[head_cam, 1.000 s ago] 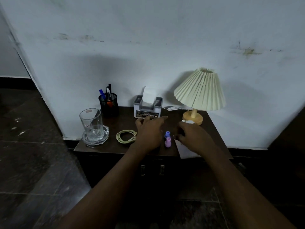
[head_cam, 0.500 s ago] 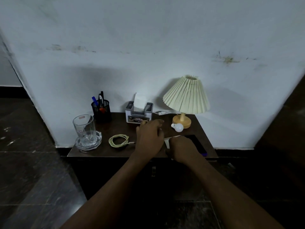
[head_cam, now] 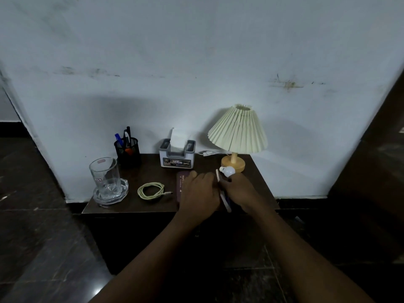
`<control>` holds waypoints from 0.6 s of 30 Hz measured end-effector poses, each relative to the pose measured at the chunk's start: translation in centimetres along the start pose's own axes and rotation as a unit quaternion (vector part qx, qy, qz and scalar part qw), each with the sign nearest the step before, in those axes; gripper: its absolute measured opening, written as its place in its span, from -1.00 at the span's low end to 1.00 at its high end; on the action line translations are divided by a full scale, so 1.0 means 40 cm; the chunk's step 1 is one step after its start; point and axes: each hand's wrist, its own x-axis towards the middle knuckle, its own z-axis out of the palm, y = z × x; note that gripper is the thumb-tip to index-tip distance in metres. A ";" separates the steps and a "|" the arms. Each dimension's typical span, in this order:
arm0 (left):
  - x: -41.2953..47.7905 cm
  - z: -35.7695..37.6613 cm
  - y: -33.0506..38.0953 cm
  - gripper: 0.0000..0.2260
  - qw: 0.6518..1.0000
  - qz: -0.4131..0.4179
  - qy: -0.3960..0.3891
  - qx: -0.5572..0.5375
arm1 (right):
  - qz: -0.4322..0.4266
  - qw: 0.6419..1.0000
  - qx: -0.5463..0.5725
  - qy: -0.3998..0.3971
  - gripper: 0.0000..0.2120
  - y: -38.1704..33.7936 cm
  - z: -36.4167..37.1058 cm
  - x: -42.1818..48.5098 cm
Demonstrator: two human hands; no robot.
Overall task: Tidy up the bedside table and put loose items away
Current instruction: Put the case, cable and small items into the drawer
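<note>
1 lamp (head_cam: pixel 238 130), 1 glass (head_cam: pixel 105 176), 1 cable (head_cam: pixel 150 190), 1 paper (head_cam: pixel 224 199)

Dim, bluish light washes a pale wall (head_cam: pixel 196 51), the lamp (head_cam: pixel 238 130) throwing a soft shadow rightward. Wide-angle distortion bows the edges, and a small glare marks the dark floor (head_cam: pixel 32 248).

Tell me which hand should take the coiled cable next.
Left. The left hand rests on the booklet right beside the coiled cable, with nothing between. The right hand lies beyond it and seems busy holding a white sheet.
</note>
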 end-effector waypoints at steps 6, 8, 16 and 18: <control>-0.018 0.053 0.061 -0.77 0.998 0.033 -0.025 -0.040 | 0.151 0.980 0.124 -0.029 -0.82 0.021 -0.078 0.010; -0.022 0.064 0.063 -0.76 0.998 0.041 -0.039 -0.038 | 0.158 0.979 0.119 -0.042 -0.86 0.038 -0.098 0.018; -0.028 0.074 0.082 -0.89 0.992 0.011 -0.058 -0.110 | 0.081 0.996 0.024 0.029 -0.81 0.083 -0.133 0.049; -0.029 0.076 0.077 -0.86 0.992 0.023 -0.062 -0.109 | 0.049 0.996 -0.035 0.072 -0.86 0.110 -0.136 0.064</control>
